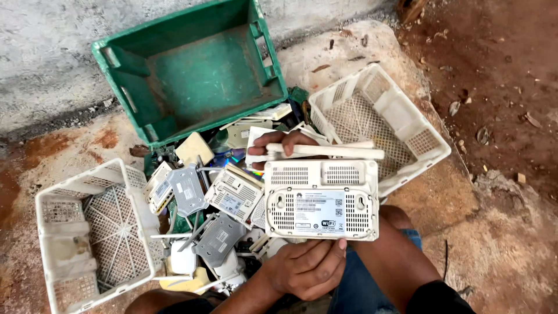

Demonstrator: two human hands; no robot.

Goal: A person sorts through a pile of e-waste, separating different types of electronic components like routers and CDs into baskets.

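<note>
Both hands held a white router bottom-up over a heap of scrap routers: the left hand gripped its near edge, the right hand curled around its folded antennas. Left to right stood a white crate, a green crate, another white crate.

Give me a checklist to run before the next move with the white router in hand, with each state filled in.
1. White router gripped at both edges: ok, left hand below, right hand above.
2. Antennas folded flat: ok, right fingers on them.
3. Label side visible: ok, faces the camera.
4. Router's other face intact: cannot tell, turned away.
5. White basket on the right within reach, opening unobstructed: ok.
6. Ground in front tidy: not ok, pile of devices.
</note>
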